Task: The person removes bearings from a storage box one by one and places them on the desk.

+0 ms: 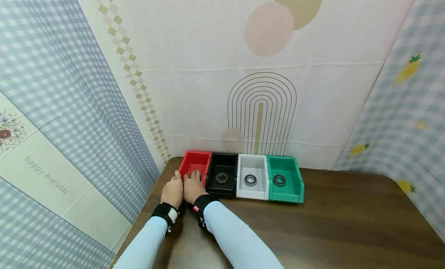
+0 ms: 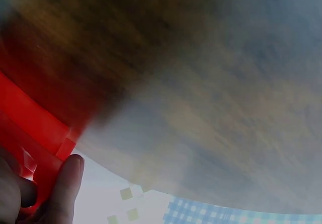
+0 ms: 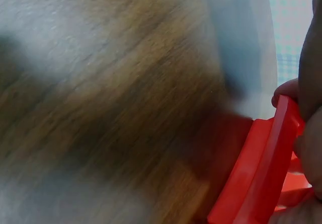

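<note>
At the left end of a joined row stands a red bin (image 1: 197, 158). My left hand (image 1: 172, 190) is at its front left corner, fingers bent over the rim, one fingertip (image 2: 73, 176) at the corner. Beside it, my right hand (image 1: 193, 188) reaches over the front edge with its fingers inside the bin. A dark ring shows in part between those fingers; whether they hold it is hidden. The red front wall (image 3: 261, 168) runs close below the right hand.
Right of the red bin are a black bin (image 1: 224, 161), a white bin (image 1: 252, 163) and a green bin (image 1: 283, 166). Each holds one metal ring bearing, such as the one (image 1: 250, 180) in the white bin. A brown wooden table (image 1: 330, 222) bears them, against a cloth-covered wall.
</note>
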